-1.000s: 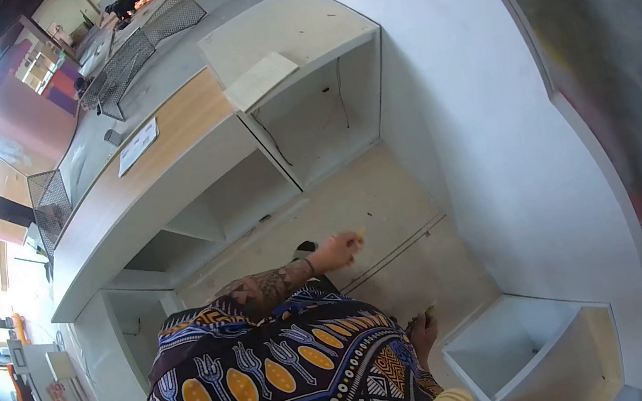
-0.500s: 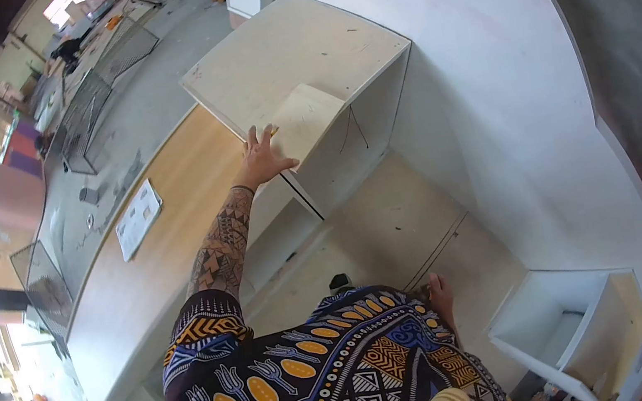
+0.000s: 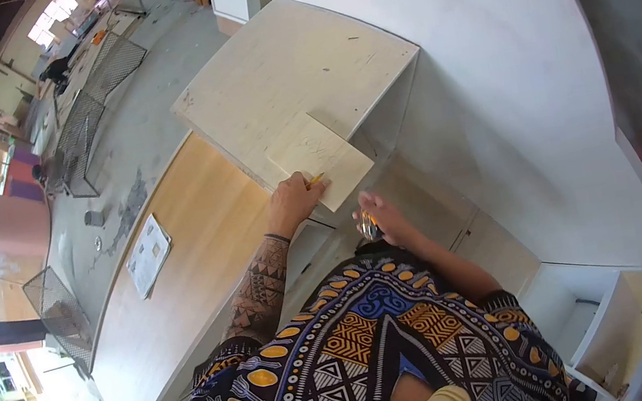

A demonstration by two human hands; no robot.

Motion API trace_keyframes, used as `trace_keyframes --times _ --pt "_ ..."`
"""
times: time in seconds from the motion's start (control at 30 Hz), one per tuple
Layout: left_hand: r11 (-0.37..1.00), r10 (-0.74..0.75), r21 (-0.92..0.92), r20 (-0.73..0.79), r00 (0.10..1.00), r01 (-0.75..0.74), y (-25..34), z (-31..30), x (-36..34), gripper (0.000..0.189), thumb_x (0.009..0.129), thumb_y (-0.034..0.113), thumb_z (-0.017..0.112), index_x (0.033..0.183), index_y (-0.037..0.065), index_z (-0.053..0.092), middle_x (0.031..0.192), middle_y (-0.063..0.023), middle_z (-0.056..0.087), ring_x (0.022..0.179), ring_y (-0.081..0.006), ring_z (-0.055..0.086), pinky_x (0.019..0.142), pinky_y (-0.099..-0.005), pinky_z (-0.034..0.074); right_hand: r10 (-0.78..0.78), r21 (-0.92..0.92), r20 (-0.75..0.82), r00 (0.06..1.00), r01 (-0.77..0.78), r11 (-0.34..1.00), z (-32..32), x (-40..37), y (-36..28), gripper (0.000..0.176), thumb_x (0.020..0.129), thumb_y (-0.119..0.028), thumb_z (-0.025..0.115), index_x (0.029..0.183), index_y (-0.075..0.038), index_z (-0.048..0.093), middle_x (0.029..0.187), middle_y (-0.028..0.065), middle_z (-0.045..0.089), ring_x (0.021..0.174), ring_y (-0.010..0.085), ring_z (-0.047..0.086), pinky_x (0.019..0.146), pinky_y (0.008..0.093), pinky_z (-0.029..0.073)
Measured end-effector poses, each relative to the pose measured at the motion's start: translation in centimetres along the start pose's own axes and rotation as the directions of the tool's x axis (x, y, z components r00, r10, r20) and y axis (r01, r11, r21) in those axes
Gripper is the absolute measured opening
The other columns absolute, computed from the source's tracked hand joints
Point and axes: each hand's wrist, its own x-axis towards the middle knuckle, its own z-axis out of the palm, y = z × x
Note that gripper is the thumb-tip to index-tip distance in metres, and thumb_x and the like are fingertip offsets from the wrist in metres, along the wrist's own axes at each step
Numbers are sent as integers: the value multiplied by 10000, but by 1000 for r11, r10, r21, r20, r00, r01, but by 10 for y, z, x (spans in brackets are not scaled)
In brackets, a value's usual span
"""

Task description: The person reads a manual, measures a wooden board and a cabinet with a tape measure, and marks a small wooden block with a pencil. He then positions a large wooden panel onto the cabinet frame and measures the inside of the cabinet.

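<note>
A small thin plywood board (image 3: 315, 149) lies on the top of a pale cabinet (image 3: 265, 62), its near corner sticking out past the cabinet's edge. My left hand (image 3: 294, 203) rests at the board's near left edge, fingers closed around a yellow pencil (image 3: 316, 179). Just right of the board's near corner, my right hand (image 3: 388, 222) is wrapped round a black, orange and silver tape measure (image 3: 371, 228), held above the cabinet's open interior. Faint pencil-like marks show on the board.
On the left, a curved wood counter (image 3: 193, 212) carries a printed sheet (image 3: 150, 255). A tall white curved panel (image 3: 474, 50) rises on the right, with an open white box compartment (image 3: 581, 306) at lower right. Wire mesh panels (image 3: 80, 138) stand on the concrete floor beyond.
The plywood board has come closer to me and now overhangs the cabinet edge. My left hand went from spread fingers to gripping the pencil. My right hand has risen with the tape measure.
</note>
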Motion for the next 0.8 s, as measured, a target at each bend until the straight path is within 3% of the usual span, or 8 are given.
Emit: trace_keyframes --times 0.17,0.23,0.27,0.33,0.4,0.6,0.73,0.8 --pt "971 -8 -239 16 1000 12 -29 -35 32 590 1048 535 579 1034 -37 721 791 -155 731 764 -251 731 665 -400 561 -49 -55 16 999 50 997 0 63 -34 444 1054 -336 680 1363 -23 619 1039 58 664 937 143 653 762 316 569" --pt "745 -189 -657 -42 981 115 -41 -50 43 619 1119 532 454 1075 -12 745 711 -65 659 674 -143 637 639 -326 516 -74 -103 18 997 76 992 -9 81 -45 443 1044 -331 692 1357 -24 633 1044 60 669 929 146 655 762 310 559" --pt "659 -128 -751 -153 980 -31 -50 -46 51 683 1149 553 341 1134 9 755 688 -25 614 662 -121 592 665 -305 502 -64 -241 -87 994 41 970 -12 92 -58 439 1026 -311 710 1340 -12 641 1033 60 676 920 140 654 754 305 547" --pt "710 -89 -704 -81 993 6 -74 -55 61 706 1146 572 326 1144 5 747 698 -29 615 682 -116 596 680 -302 502 -66 -368 -197 978 -11 930 -20 114 -84 435 1009 -292 727 1322 1 649 1021 60 683 912 134 654 746 300 536" --pt "756 -37 -651 71 997 74 -81 -67 71 621 1152 511 369 1150 0 722 757 -30 624 722 -111 603 701 -289 517 -347 -590 -281 895 125 798 -27 134 -107 477 978 -250 754 1342 33 632 981 52 686 887 118 639 744 296 523" --pt "718 114 -695 69 991 -34 -57 -61 107 166 1029 164 627 999 8 676 817 -29 660 737 -100 619 708 -273 544 -413 -437 -314 855 257 862 -25 127 -124 472 978 -225 765 1356 23 633 949 54 668 813 126 626 733 295 528" --pt "776 310 -614 172 935 -144 -57 -69 134 88 999 108 664 1003 21 655 873 -35 685 816 -103 650 741 -281 558 -318 -263 -443 838 217 940 -18 89 -91 465 1004 -255 739 1360 22 627 1001 69 691 865 140 662 738 310 537" --pt "831 458 -427 162 874 -356 -59 -67 144 93 949 99 708 955 16 666 841 -25 690 764 -98 631 701 -277 541 -260 -189 -505 823 189 964 -31 71 -52 479 1005 -274 738 1367 17 620 1030 85 701 889 152 677 742 314 541"
